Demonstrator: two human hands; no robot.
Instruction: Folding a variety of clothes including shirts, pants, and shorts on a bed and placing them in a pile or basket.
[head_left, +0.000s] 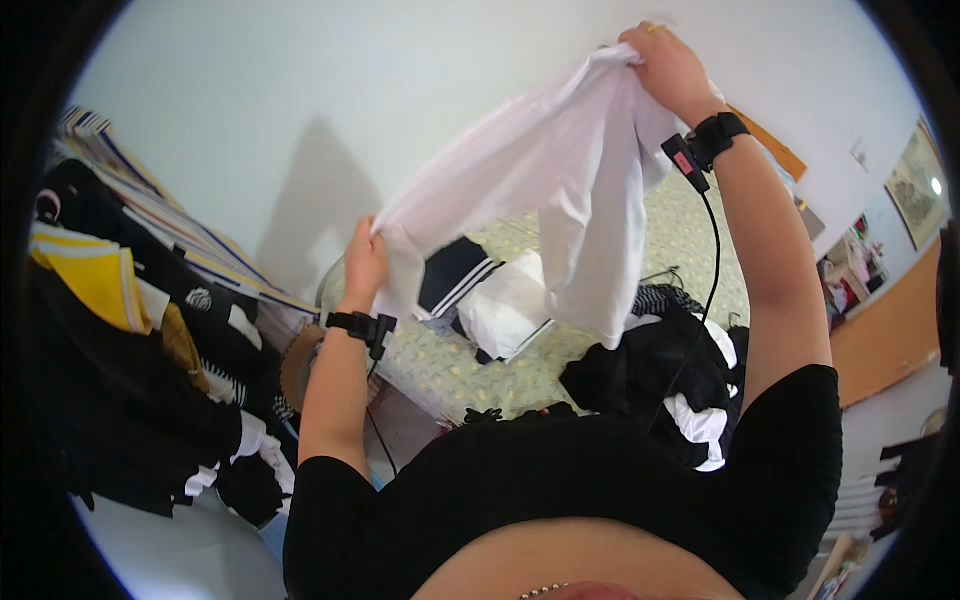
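Observation:
A white cloth garment hangs stretched between my two hands, above a bed or table cover with a pale floral pattern. My left hand grips its lower left end at about mid-height. My right hand, higher up and wearing a ring, pinches the opposite end. Below the garment lie a folded navy garment with white stripes and a folded white garment. Each wrist bears a black strap with a small device and a cable.
At the left, many clothes hang in a row, among them a yellow piece and black garments. A heap of black and white clothes lies on the cover at the right. A pale wall rises behind, and a framed picture hangs far right.

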